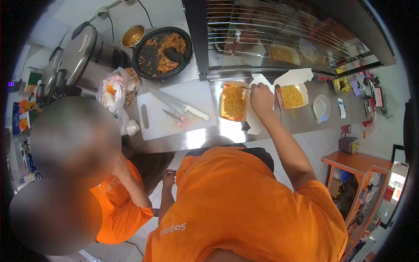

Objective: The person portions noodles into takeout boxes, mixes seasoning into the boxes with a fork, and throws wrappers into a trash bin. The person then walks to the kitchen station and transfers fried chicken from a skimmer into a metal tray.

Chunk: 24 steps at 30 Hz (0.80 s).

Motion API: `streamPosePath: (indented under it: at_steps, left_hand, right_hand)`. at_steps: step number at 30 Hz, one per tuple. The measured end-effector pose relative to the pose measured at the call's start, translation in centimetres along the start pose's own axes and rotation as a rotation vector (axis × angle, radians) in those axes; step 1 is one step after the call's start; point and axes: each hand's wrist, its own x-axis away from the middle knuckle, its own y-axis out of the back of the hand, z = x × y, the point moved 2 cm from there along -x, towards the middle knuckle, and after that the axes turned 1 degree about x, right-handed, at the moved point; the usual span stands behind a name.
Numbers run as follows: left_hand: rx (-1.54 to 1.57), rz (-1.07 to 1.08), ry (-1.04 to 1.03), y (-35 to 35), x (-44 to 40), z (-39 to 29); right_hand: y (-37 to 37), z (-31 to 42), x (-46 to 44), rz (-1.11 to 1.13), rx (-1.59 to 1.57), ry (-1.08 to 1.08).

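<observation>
My right hand [262,98] is closed on a thin utensil [245,87] that reaches over an open paper box of noodles [233,103]. The utensil's tip is too small to make out. To the right stands a second open box of noodles [291,96], with a few strands spilled at its front edge. Low at my left side, away from the counter, my left hand [169,179] hangs with its fingers curled in; I see nothing in it.
A white cutting board [150,124] holds a large knife [192,111] and scissors [176,118]. Behind it sits a black pan [142,59] with food and a dark ladle. A glass cabinet [279,39] stands behind the boxes. Another person [126,209] in orange is at my left.
</observation>
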Motion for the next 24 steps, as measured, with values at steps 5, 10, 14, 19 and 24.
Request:
streamPosePath:
  at_steps: [5,10,14,19,24]
  left_hand:
    - [0.100,0.025,0.011,-0.3,-0.1,0.2]
    - [0.122,0.001,-0.076,-0.1,-0.5,3.0]
    - [0.105,-0.057,-0.050,0.2,1.3,3.1]
    - [0.195,-0.152,0.026,0.8,2.4,7.5]
    - [0.332,-0.185,0.177,1.6,5.2,8.7]
  right_hand:
    - [-1.4,-1.8,0.5,0.049,0.073,-0.040]
    - [5.6,-0.4,2.2,0.055,-0.340,-0.156]
    - [2.0,5.6,1.6,0.250,-0.682,-0.046]
    - [-1.2,19.0,-1.7,0.318,-0.892,0.187]
    - [-2.5,29.4,-5.2,0.378,-0.914,0.266]
